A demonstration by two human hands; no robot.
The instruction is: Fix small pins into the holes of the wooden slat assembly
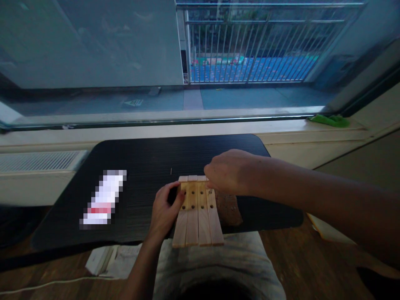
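Note:
A piece made of several light wooden slats (200, 227), with a crosspiece bearing two rows of dark round holes, lies at the table's front edge and overhangs it. My left hand (167, 206) grips its left side, thumb against the crosspiece. Over its upper right corner, my right hand (229, 171) is closed, fingers pointing down near a hole. Whatever those fingers hold is hidden. A flat brown speckled piece (229, 209) lies partly under the slats on the right. Beyond the slats, a small thin pin-like thing (171, 171) rests on the table.
The dark table (140, 154) stands against a window sill (218, 126). A blurred white rectangle with a red band (103, 200) lies at left on the table. A green cloth (331, 120) sits on the sill. A radiator (40, 161) is at left, a white cable (53, 283) below.

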